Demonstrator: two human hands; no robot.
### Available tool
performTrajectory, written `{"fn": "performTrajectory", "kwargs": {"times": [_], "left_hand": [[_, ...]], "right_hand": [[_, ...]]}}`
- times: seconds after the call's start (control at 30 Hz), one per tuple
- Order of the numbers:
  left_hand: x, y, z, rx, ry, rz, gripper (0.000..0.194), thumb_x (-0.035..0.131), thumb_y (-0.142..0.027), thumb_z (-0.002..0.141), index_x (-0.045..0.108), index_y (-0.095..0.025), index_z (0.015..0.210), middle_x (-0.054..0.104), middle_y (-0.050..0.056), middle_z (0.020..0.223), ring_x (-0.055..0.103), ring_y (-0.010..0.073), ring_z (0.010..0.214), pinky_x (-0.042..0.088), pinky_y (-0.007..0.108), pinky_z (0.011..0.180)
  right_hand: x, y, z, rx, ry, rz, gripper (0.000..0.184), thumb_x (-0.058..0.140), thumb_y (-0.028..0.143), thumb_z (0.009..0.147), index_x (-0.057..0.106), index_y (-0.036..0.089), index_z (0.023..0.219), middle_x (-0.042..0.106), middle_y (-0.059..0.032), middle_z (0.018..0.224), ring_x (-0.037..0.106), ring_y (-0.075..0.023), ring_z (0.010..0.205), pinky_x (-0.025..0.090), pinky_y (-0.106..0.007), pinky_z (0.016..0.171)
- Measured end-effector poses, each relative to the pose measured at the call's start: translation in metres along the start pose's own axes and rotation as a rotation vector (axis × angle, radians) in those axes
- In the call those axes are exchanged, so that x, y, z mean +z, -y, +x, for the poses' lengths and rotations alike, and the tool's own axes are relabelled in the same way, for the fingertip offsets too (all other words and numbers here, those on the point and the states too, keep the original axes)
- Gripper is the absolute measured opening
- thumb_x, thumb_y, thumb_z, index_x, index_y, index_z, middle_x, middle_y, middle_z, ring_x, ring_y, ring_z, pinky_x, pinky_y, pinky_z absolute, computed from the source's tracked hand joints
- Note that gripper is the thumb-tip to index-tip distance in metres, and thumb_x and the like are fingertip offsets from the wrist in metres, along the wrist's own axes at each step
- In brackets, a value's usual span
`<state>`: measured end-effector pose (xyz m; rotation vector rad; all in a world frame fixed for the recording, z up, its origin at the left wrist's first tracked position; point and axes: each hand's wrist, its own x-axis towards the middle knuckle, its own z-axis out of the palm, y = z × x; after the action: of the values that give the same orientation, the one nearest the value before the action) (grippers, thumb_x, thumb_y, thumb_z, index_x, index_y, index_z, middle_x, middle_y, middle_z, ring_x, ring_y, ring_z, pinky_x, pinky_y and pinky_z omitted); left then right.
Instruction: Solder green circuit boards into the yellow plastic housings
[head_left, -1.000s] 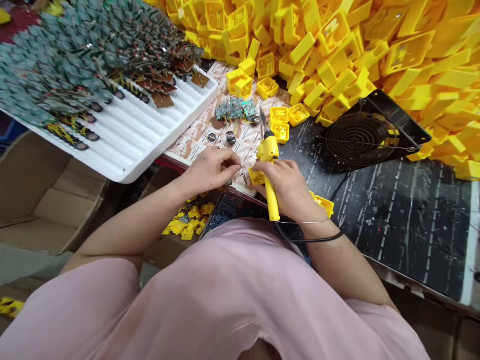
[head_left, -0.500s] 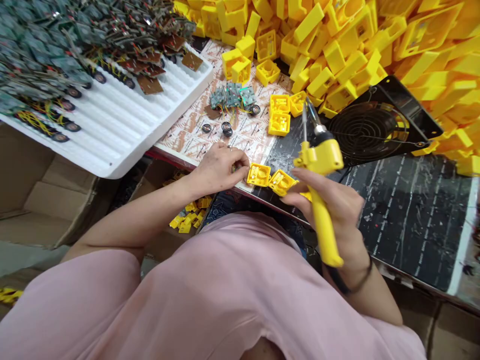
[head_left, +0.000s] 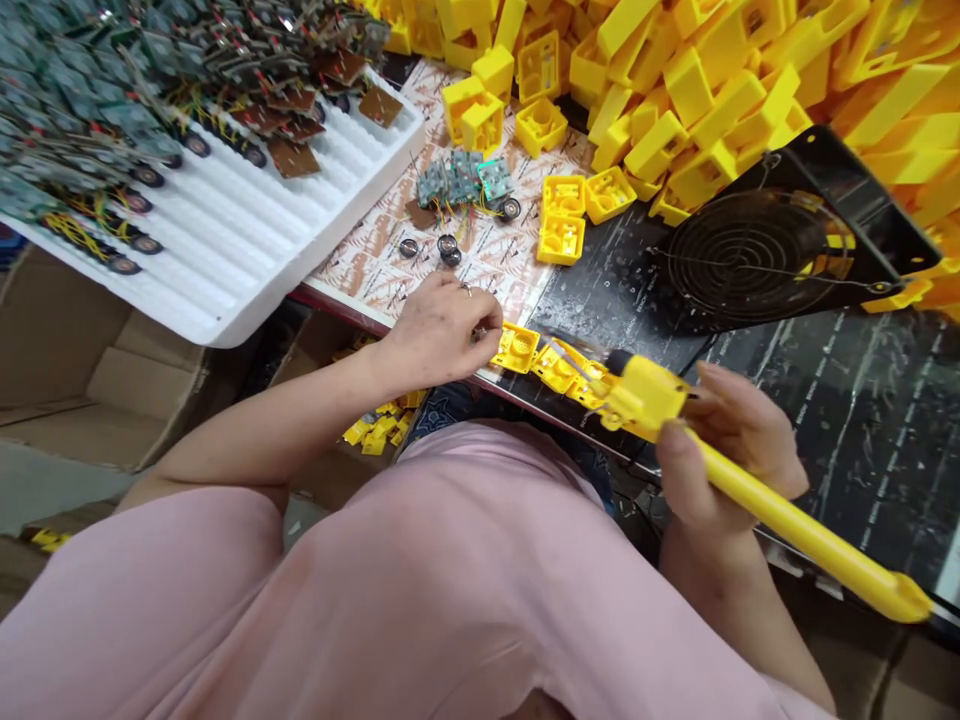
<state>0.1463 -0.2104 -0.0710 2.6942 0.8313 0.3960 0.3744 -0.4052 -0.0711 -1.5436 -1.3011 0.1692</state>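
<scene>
In my right hand (head_left: 727,450) is a yellow soldering iron (head_left: 795,505) with a feed tube beside its barrel. It is tilted so that its tip points left, over the row of small yellow plastic housings at the table's front edge. My left hand (head_left: 446,325) rests at that edge with curled fingers, its fingertips against the leftmost housing (head_left: 517,348). Something small and dark shows inside the curl, too hidden to name. Right of it, a second housing (head_left: 553,368) and a third housing (head_left: 589,385) lie open side up, partly behind the iron.
Small round speakers (head_left: 448,248) and wired green circuit boards (head_left: 457,180) lie beyond my left hand. A white foam tray (head_left: 300,250) full of boards stands left. Yellow housings (head_left: 712,100) are heaped at the back; a black fan (head_left: 750,240) stands right. An open cardboard box (head_left: 105,370) sits lower left.
The soldering iron has swung from upright to nearly level, its tip coming down to the left over the housings. My right hand has moved right and slightly down; my left hand has barely moved.
</scene>
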Motion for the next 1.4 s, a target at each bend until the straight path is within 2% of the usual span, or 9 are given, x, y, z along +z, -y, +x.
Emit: {"fn": "performTrajectory", "kwargs": {"times": [0.07,0.17,0.33,0.57,0.8,0.87,1.03,1.27,1.4], "left_hand": [[0.0,-0.001,0.001,0.004,0.007,0.04,0.026,0.048,-0.028,0.09,0.071,-0.019,0.081,0.071,0.002,0.067,0.067,0.0192,0.067,0.051,0.041,0.091],[0.001,-0.001,0.002,0.04,0.011,0.102,0.028,0.048,-0.027,0.09,0.073,-0.018,0.082,0.071,0.003,0.068,0.068,0.0203,0.068,0.051,0.041,0.089],[-0.001,0.0,0.003,0.08,0.012,0.145,0.031,0.046,-0.027,0.091,0.074,-0.018,0.083,0.066,0.001,0.062,0.065,0.0188,0.065,0.05,0.039,0.087],[-0.003,-0.001,0.009,0.078,0.07,0.151,0.027,0.048,-0.027,0.085,0.074,-0.019,0.079,0.066,0.002,0.062,0.063,0.019,0.064,0.047,0.041,0.088],[-0.006,0.0,0.014,0.073,0.128,0.127,0.027,0.05,-0.029,0.083,0.075,-0.02,0.079,0.07,0.002,0.065,0.061,0.0184,0.063,0.045,0.041,0.088],[-0.007,0.0,0.015,0.073,0.131,0.138,0.027,0.05,-0.029,0.083,0.075,-0.02,0.078,0.069,0.002,0.064,0.06,0.0182,0.063,0.044,0.041,0.088],[-0.009,-0.001,0.017,0.086,0.149,0.168,0.03,0.048,-0.03,0.082,0.075,-0.019,0.077,0.067,0.003,0.06,0.059,0.0186,0.061,0.045,0.041,0.084],[-0.008,0.0,0.016,0.096,0.138,0.188,0.031,0.046,-0.03,0.081,0.075,-0.019,0.078,0.068,0.004,0.062,0.062,0.0204,0.063,0.047,0.041,0.085],[-0.007,0.0,0.017,0.089,0.148,0.171,0.032,0.045,-0.031,0.081,0.075,-0.019,0.079,0.068,0.004,0.062,0.062,0.0207,0.063,0.048,0.041,0.084]], "right_hand": [[0.002,0.004,-0.002,-0.071,0.054,0.024,0.051,0.081,0.029,0.086,0.067,0.031,0.136,0.078,-0.0015,0.104,0.071,-0.0164,0.071,0.057,-0.03,0.059],[0.01,0.008,0.0,-0.171,0.071,0.02,0.043,0.082,0.02,0.084,0.07,0.031,0.124,0.077,0.0013,0.089,0.072,-0.0172,0.07,0.06,-0.031,0.061],[0.019,0.01,0.007,-0.348,0.089,0.0,0.035,0.084,0.012,0.08,0.067,0.027,0.106,0.074,0.0007,0.08,0.07,-0.0179,0.062,0.059,-0.031,0.055],[0.015,0.017,0.019,-0.457,0.22,-0.151,0.028,0.085,0.014,0.08,0.063,0.025,0.092,0.074,0.0019,0.076,0.071,-0.0156,0.06,0.055,-0.025,0.048],[0.015,0.018,0.026,-0.483,0.234,-0.053,0.024,0.082,0.006,0.08,0.064,0.019,0.089,0.074,-0.002,0.075,0.072,-0.0136,0.064,0.061,-0.023,0.061],[0.013,0.017,0.026,-0.5,0.254,-0.054,0.024,0.083,0.006,0.08,0.064,0.019,0.089,0.073,-0.0011,0.074,0.072,-0.0133,0.062,0.061,-0.022,0.06],[0.003,0.017,0.024,-0.403,0.161,-0.067,0.025,0.082,0.007,0.079,0.065,0.022,0.088,0.075,0.001,0.078,0.073,-0.0143,0.065,0.061,-0.024,0.056],[0.016,0.017,0.03,-0.522,0.225,-0.13,0.022,0.083,0.014,0.083,0.063,0.021,0.087,0.074,-0.0003,0.073,0.071,-0.0127,0.061,0.055,-0.02,0.051],[0.013,0.018,0.028,-0.474,0.222,-0.107,0.022,0.082,0.012,0.082,0.064,0.023,0.087,0.074,0.0016,0.074,0.07,-0.0122,0.06,0.055,-0.021,0.051]]}}
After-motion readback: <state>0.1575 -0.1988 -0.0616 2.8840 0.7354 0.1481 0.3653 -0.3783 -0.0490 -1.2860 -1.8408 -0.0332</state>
